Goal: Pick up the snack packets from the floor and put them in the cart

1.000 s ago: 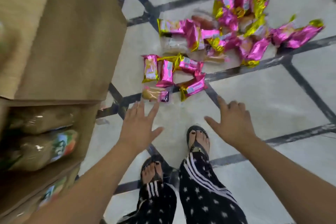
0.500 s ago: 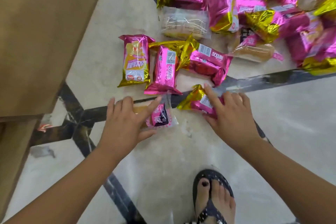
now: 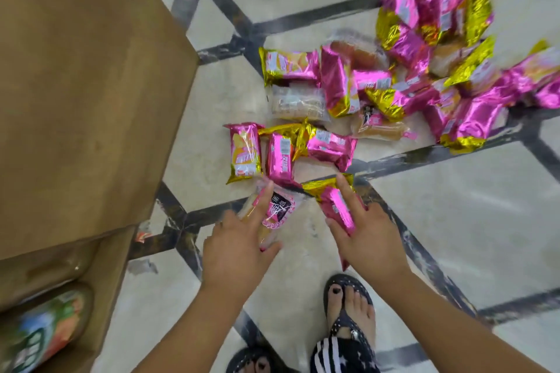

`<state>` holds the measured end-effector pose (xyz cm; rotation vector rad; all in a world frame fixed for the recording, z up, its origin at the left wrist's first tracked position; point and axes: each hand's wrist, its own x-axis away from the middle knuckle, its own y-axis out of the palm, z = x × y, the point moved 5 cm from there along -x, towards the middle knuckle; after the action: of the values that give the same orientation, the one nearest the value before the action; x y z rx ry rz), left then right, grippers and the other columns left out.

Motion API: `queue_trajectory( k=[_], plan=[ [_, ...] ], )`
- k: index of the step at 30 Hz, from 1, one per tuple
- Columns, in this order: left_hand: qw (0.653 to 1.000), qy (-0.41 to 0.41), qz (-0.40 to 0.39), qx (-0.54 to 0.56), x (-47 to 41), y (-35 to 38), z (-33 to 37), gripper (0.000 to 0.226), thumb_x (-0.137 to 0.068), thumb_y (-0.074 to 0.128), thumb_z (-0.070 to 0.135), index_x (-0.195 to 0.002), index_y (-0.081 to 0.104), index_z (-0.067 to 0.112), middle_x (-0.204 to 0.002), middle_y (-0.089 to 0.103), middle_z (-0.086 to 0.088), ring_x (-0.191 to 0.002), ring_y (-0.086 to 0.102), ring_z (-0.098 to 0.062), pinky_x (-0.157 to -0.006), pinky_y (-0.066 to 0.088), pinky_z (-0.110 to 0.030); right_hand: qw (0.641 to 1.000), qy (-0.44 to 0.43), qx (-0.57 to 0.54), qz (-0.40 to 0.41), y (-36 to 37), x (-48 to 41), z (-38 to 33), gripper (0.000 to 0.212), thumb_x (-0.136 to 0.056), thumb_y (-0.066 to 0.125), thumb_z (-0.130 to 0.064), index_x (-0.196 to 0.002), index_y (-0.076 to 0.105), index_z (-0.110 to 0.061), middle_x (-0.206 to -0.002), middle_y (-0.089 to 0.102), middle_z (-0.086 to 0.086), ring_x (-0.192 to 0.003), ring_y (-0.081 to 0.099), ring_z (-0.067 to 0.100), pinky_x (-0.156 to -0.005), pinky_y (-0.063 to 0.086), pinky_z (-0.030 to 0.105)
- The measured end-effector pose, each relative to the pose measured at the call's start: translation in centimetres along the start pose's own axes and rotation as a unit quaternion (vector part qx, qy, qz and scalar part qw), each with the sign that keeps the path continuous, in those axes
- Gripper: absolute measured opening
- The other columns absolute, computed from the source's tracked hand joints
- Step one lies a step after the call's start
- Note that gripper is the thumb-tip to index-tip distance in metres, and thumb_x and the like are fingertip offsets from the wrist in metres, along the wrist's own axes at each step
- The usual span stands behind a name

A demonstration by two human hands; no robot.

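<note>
Several pink and gold snack packets (image 3: 330,147) lie scattered on the tiled floor, with a larger pile (image 3: 439,48) further right. My left hand (image 3: 239,248) holds a clear packet with a dark label (image 3: 280,206), index finger stretched over it and thumb beneath. My right hand (image 3: 368,239) grips a pink and gold packet (image 3: 335,206), index finger along its top. Both packets are lifted slightly off the floor. The brown cardboard cart box (image 3: 75,100) stands at the left.
Inside the box at lower left lie packaged goods (image 3: 39,330). My sandalled feet (image 3: 348,309) stand just below the hands. Dark grout lines cross the pale floor (image 3: 454,221). A clear bread packet (image 3: 298,103) lies among the pink ones.
Both hands went from reaching to closing on a packet each and drawing them back toward me. The camera pulled up, showing more of the pile and the box.
</note>
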<state>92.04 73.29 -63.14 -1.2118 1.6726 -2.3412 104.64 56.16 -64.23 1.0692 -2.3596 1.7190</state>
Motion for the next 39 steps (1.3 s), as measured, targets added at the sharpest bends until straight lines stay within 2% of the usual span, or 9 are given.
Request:
queue_trajectory(
  k=[3, 7, 11, 15, 18, 21, 27, 33, 39],
  plan=[
    [1.0, -0.003, 0.016, 0.008, 1.3, -6.3, 1.0, 0.097, -0.087, 0.044, 0.074, -0.13, -0.042, 0.059, -0.102, 0.044, -0.008, -0.086, 0.056, -0.027, -0.073, 0.055, -0.036, 0.999, 0.01, -0.028, 0.029, -5.5, 0.5, -2.5, 0.075, -0.093, 0.051, -0.053, -0.144, -0.004, -0.056, -0.087, 0.054, 0.012, -0.078, 0.057, 0.029, -0.058, 0.036, 0.029],
    [0.999, -0.006, 0.043, -0.003, 3.8, -15.9, 2.3, 0.088, -0.089, 0.04, 0.073, -0.13, -0.037, 0.061, -0.095, 0.036, -0.003, -0.075, 0.044, -0.02, -0.066, 0.047, -0.03, 0.997, 0.026, -0.032, 0.058, -14.6, 1.5, -5.8, 0.077, -0.093, 0.047, -0.056, -0.144, -0.012, -0.057, -0.076, 0.041, 0.001, -0.063, 0.043, 0.018, -0.049, 0.03, 0.026],
    [0.999, -0.021, 0.044, -0.003, 8.4, -24.9, 4.2, 0.083, -0.091, 0.041, 0.069, -0.138, -0.027, 0.06, -0.099, 0.04, -0.005, -0.083, 0.051, -0.023, -0.07, 0.047, -0.032, 0.997, 0.022, -0.03, 0.062, -23.2, 4.3, -9.4, 0.075, -0.094, 0.046, -0.056, -0.146, -0.008, -0.053, -0.079, 0.044, 0.003, -0.066, 0.048, 0.021, -0.051, 0.032, 0.027],
    [0.998, -0.038, 0.056, 0.016, 14.3, -32.1, 5.8, 0.088, -0.092, 0.043, 0.067, -0.12, -0.04, 0.067, -0.101, 0.039, -0.005, -0.089, 0.055, -0.027, -0.074, 0.052, -0.037, 0.996, 0.04, -0.054, 0.061, -31.3, 8.2, -12.5, 0.074, -0.094, 0.047, -0.055, -0.145, -0.006, -0.051, -0.08, 0.045, 0.005, -0.067, 0.048, 0.023, -0.053, 0.033, 0.03],
    [0.996, -0.049, 0.064, 0.041, 18.7, -36.2, 7.0, 0.09, -0.092, 0.046, 0.065, -0.117, -0.04, 0.071, -0.1, 0.038, -0.005, -0.09, 0.055, -0.03, -0.076, 0.053, -0.042, 0.995, 0.034, -0.065, 0.073, -37.0, 11.2, -14.5, 0.077, -0.094, 0.051, -0.052, -0.146, -0.006, -0.049, -0.077, 0.044, 0.006, -0.063, 0.046, 0.024, -0.051, 0.033, 0.031],
    [0.995, -0.056, 0.073, 0.034, 22.8, -39.3, 7.9, 0.089, -0.091, 0.045, 0.067, -0.121, -0.039, 0.068, -0.097, 0.037, -0.004, -0.089, 0.056, -0.029, -0.074, 0.052, -0.04, 0.994, 0.019, -0.071, 0.076, -41.5, 14.2, -15.8, 0.076, -0.094, 0.049, -0.053, -0.145, -0.007, -0.05, -0.081, 0.047, 0.007, -0.07, 0.054, 0.028, -0.055, 0.04, 0.032],
    [0.995, -0.061, 0.079, 0.024, 30.9, -43.0, 10.0, 0.086, -0.09, 0.044, 0.069, -0.133, -0.031, 0.063, -0.096, 0.033, -0.001, -0.088, 0.056, -0.026, -0.069, 0.049, -0.035, 0.992, 0.023, -0.103, 0.072, -47.9, 20.9, -16.5, 0.075, -0.093, 0.05, -0.053, -0.15, 0.001, -0.051, -0.078, 0.044, 0.002, -0.07, 0.051, 0.025, -0.06, 0.036, 0.032],
    [0.983, -0.097, 0.102, 0.116, 35.6, -44.6, 9.8, 0.091, -0.088, 0.054, 0.064, -0.141, -0.02, 0.061, -0.093, 0.043, -0.006, -0.075, 0.058, -0.028, -0.062, 0.041, -0.031, 0.989, 0.085, -0.087, 0.08, -50.8, 27.0, -14.9, 0.076, -0.093, 0.048, -0.054, -0.151, -0.001, -0.048, -0.077, 0.044, 0.003, -0.075, 0.056, 0.029, -0.065, 0.042, 0.035],
    [0.988, -0.072, 0.093, 0.095, 35.9, -46.8, 9.7, 0.087, -0.088, 0.05, 0.065, -0.147, -0.014, 0.057, -0.095, 0.049, -0.01, -0.076, 0.058, -0.029, -0.065, 0.047, -0.033, 0.968, 0.152, -0.159, 0.117, -52.3, 30.1, -14.9, 0.075, -0.093, 0.053, -0.048, -0.151, 0.006, -0.048, -0.075, 0.053, 0.004, -0.071, 0.053, 0.021, -0.063, 0.037, 0.032]
  ],
)
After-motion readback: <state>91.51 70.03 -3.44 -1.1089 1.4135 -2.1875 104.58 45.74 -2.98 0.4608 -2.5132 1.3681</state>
